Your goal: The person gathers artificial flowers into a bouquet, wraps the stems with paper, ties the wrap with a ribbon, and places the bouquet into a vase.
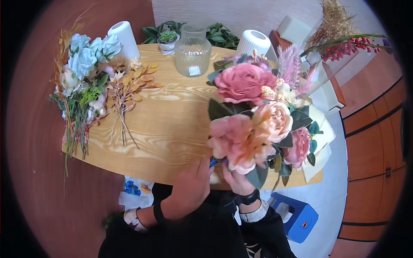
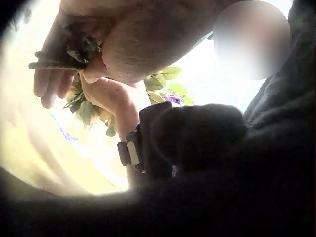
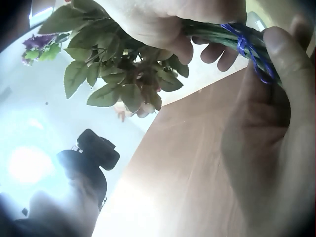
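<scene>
A bouquet of pink and peach flowers (image 1: 249, 124) lies tilted over the table's front right, its stems toward the person. Blue ribbon (image 3: 242, 45) is wound and tied around the green stems (image 3: 207, 30). The right hand (image 1: 238, 180) grips the stems close beneath the blooms; in the right wrist view this hand (image 3: 173, 22) is at the top. The left hand (image 1: 189, 187) holds the lower stems, with its thumb (image 3: 284, 47) along them beside the ribbon. Stem ends (image 2: 54, 64) stick out past the left hand (image 2: 94, 44) in the left wrist view. Flower heads hide some fingers in the head view.
Loose blue flowers (image 1: 84, 58) and orange leaf sprigs (image 1: 129, 86) lie at the table's left. A glass vase (image 1: 192, 53), two white vases and a small potted plant (image 1: 167, 39) stand along the back. A blue stool (image 1: 301, 219) is at the lower right.
</scene>
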Demonstrator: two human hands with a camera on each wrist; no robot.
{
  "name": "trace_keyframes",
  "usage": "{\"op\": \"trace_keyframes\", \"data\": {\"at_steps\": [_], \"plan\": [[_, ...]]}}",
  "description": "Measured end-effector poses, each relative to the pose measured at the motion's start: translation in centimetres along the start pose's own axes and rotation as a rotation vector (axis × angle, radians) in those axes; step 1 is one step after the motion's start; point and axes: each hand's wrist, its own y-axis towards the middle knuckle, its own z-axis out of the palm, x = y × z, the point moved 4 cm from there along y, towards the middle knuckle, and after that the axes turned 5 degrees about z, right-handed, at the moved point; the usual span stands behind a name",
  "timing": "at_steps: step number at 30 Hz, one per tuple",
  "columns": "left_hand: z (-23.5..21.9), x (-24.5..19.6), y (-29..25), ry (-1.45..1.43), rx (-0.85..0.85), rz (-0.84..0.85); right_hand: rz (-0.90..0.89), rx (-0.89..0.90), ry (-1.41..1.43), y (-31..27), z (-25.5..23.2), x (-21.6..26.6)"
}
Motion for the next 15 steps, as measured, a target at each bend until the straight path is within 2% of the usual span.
{"op": "trace_keyframes", "data": {"at_steps": [1, 2, 5, 6, 7, 8, 9, 10, 11, 13, 14, 15], "plan": [[0.0, -0.2, 0.0, 0.097, -0.013, 0.043, -0.067, 0.417, 0.199, -0.6, 1.6, 0.2], [-0.1, -0.2, 0.1, 0.094, -0.008, 0.039, -0.065, 0.41, 0.2, -0.7, 1.9, 0.1], [-0.5, -0.3, 1.0, 0.115, -0.039, 0.02, -0.301, 0.174, -0.116, 0.3, 5.3, 0.5], [-0.3, -0.1, 1.1, 0.11, 0.033, -0.005, -0.376, 0.096, -0.222, 0.7, 6.3, 0.9], [-0.1, 0.1, 1.3, 0.105, 0.102, -0.031, -0.372, 0.099, -0.221, 1.2, 6.9, 1.3], [-0.1, 0.5, 1.4, 0.108, 0.099, -0.034, -0.339, 0.135, -0.184, 1.8, 7.5, 1.9], [0.0, 1.0, 1.6, -0.029, 0.107, 0.034, -0.308, 0.171, -0.147, 2.1, 7.7, 2.4], [-0.2, 1.3, 1.8, -0.166, 0.117, 0.103, -0.234, -0.223, -0.717, 2.2, 4.4, 2.7], [-1.0, 1.8, 2.1, -0.166, 0.119, 0.105, -0.134, -0.361, -0.273, 2.4, 7.4, 3.1], [-1.3, 2.1, 1.5, -1.025, 0.555, -0.146, 0.021, 0.052, -0.253, 3.4, 8.5, 4.0], [-1.6, 2.2, 1.3, -1.204, 0.495, -0.215, 0.056, 0.098, -0.18, 3.7, 8.8, 4.0], [-1.3, 2.8, 1.0, -1.207, 0.503, -0.222, 0.053, 0.198, -0.214, 3.7, 9.3, 4.2]]}}
